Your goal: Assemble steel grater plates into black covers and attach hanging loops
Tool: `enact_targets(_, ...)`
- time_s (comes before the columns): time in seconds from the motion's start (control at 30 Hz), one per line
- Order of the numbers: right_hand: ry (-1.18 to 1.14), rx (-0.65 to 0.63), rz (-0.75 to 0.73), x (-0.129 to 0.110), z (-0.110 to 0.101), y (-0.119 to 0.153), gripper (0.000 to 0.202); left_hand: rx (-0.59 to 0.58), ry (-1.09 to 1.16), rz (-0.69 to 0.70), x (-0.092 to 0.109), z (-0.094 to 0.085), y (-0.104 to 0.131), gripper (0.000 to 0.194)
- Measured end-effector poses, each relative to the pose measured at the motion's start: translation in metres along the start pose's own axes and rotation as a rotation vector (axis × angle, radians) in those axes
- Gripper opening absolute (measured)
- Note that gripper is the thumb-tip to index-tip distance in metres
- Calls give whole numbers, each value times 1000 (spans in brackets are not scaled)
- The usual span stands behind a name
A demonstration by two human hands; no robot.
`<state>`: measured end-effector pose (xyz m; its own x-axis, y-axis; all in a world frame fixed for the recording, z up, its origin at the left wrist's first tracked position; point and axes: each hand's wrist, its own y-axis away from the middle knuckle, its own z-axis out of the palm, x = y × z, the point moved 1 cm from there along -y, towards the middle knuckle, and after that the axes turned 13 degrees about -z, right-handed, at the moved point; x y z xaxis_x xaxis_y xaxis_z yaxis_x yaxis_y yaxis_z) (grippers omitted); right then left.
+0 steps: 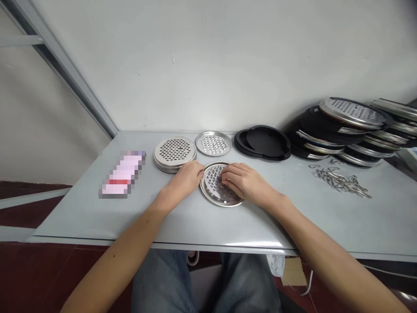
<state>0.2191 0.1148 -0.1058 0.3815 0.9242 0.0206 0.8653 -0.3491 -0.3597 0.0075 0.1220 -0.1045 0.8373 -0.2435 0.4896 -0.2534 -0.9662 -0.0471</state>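
Note:
In front of me on the table lies a round, shallow metal dish (224, 203) with a raised rim. A round metal grater disc (213, 179), pierced with rows of small holes, sits inside it. At the dish's left rim, my left hand (187, 178) is closed, thumb and fingertips pinching the edge. My right hand (243, 181) reaches over the right half of the disc, its fingers curled together and their tips down near the middle. Whatever these fingertips hold, if anything, is hidden. Part of the disc is covered by this hand.
Left of the dish stand stacked perforated metal discs (174, 152), with a blurred pink-screened phone (122, 174) farther left. Behind are another grater disc (214, 144) and black round trays (269, 141). Rightward, metal clips (340, 179) lie before tilted stacks of black-and-metal round pieces (353, 114).

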Motion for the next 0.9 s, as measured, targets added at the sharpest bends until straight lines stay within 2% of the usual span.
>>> enact_targets(0.1, 28, 21, 14, 0, 0, 1, 18, 0, 5, 3, 0, 0, -1, 27)
enact_targets(0.3, 30, -55, 23, -1, 3, -1, 19, -3, 1, -19, 3, -1, 0, 28)
enact_targets(0.47, 19, -68, 24, 2, 5, -3, 19, 10, -10, -19, 6, -1, 1, 26)
enact_targets(0.73, -90, -55, 23, 3, -1, 1, 19, 73, -72, -55, 11, 3, 1, 26)
enact_targets(0.9, -122, -58, 24, 2, -3, 3, 20, 71, -76, -66, 12, 3, 1, 27)
